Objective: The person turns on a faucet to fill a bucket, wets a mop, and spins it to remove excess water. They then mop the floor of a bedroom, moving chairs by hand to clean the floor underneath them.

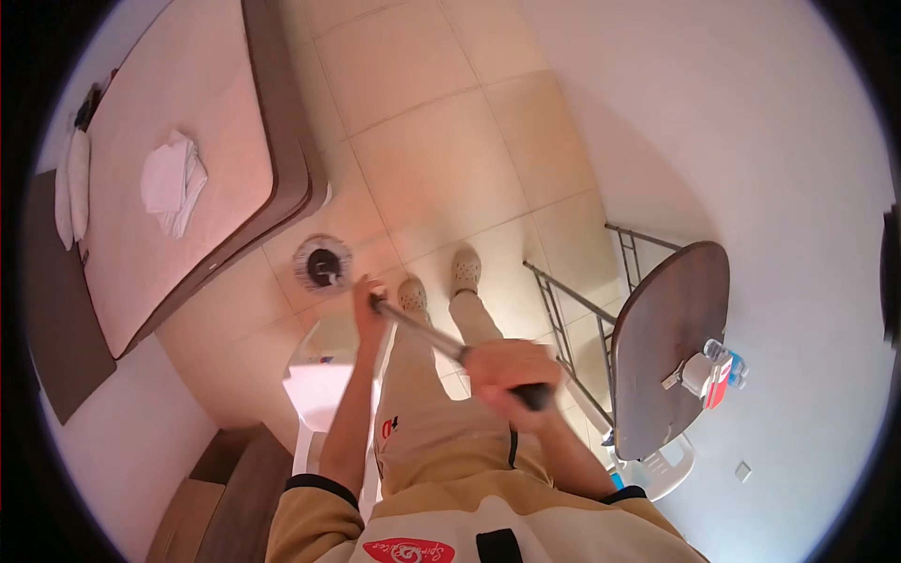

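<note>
A long metal pole (427, 330) with a black end slants across my body. My right hand (511, 375) is wrapped round it near its black grip, somewhat blurred. Further down the pole, my left hand (369, 298) is closed on it beside a black joint. A round mop head (324, 266) with pale fringe and a dark centre lies on the tiled floor, just beyond my left hand and near the bed's corner. The link between pole and mop head is hidden or too blurred to make out.
A bed (206, 84) with folded white cloths (175, 180) stands at the left. On the right is a dark oval table (657, 328) with bottles and a red-and-white packet, its metal legs reaching out. A white plastic chair (668, 469) and a white stand (314, 389) are close to me.
</note>
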`<state>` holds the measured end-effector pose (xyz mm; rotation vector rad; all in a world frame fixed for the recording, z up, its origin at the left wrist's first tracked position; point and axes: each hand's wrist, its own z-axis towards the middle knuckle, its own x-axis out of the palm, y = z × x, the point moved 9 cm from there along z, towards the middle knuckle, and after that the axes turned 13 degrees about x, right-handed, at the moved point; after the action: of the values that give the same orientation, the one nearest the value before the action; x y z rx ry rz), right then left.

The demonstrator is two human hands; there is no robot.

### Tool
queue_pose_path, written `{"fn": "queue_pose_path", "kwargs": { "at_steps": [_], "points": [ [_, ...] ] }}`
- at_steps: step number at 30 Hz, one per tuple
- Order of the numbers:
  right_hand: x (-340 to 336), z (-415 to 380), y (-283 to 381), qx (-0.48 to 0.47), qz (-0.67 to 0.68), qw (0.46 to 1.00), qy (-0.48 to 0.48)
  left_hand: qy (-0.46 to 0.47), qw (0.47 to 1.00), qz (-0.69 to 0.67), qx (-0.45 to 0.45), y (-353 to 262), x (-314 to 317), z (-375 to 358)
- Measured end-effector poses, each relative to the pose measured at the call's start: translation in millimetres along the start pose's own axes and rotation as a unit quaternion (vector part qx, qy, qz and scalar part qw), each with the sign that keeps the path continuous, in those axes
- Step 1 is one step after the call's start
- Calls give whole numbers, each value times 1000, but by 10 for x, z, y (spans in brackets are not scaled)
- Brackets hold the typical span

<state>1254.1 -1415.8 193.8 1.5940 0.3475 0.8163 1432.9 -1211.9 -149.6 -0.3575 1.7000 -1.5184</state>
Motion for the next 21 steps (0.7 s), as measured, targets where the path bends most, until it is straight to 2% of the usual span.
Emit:
{"fn": "queue_pose_path", "kwargs": {
  "at_steps": [1,3,5,7,8,9,11,12,14,16,17,19,21],
  "points": [
    [-232,82,247,-26,18,999,-30,13,999,5,37,-252,385,146],
    [-563,238,737,-29,-31,999,-27,20,993,-119,-16,-743,1088,457],
    [-820,297,1113,-89,-52,994,-45,27,995,-44,80,-1278,1595,830],
    [-1059,330,1304,-110,-77,989,-59,62,992,24,104,-1688,1998,1176],
    [-1178,312,1387,-127,-100,984,-76,47,991,8,125,-1876,2159,1321],
    [-1264,301,1401,-125,-102,984,-77,27,986,2,162,-1919,2383,1416],
    [-1497,231,1470,-148,-176,959,-164,52,993,-54,90,-1926,2814,1517],
    [-1591,214,1457,-148,-174,960,-161,50,992,-46,108,-2018,2978,1556],
    [-1907,-6,1528,-158,-220,926,-263,50,991,-37,121,-2184,3297,1536],
    [-2059,-139,1620,-150,-231,917,-289,105,983,16,149,-2406,3681,1427],
    [-2161,-247,1693,-151,-248,897,-332,109,983,15,146,-2439,3835,1330],
    [-2322,-481,1827,-146,-275,859,-407,256,958,-24,125,-2461,4308,1073],
    [-2353,-656,1939,-141,-269,845,-440,281,950,-39,131,-2670,4384,839]
  ]
}}
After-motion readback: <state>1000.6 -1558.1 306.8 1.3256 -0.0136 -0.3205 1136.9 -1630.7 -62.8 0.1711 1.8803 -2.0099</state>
